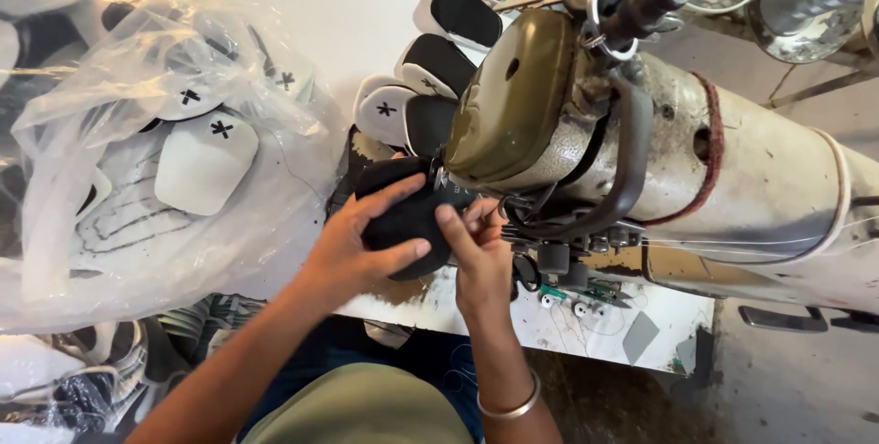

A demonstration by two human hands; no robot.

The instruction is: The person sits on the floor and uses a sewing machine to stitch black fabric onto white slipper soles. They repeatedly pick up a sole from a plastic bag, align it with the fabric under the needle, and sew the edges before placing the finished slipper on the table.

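Black padded fabric piece [403, 220] sits under the sewing machine head [513, 96], pinched between both hands: left hand [352, 247] fingers wrapped over its top and near edge, right hand [476, 243] fingertips pressing its machine-side edge. Judgement: keep fingertips clear of the needle zone just beyond them and feed flat. White-and-black stitched pieces [412, 87] lie past the fingers.

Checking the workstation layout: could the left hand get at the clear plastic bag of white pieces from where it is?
Probably yes. The left hand rests on the black piece, and the plastic bag lies right beside it on the table, with nothing between.
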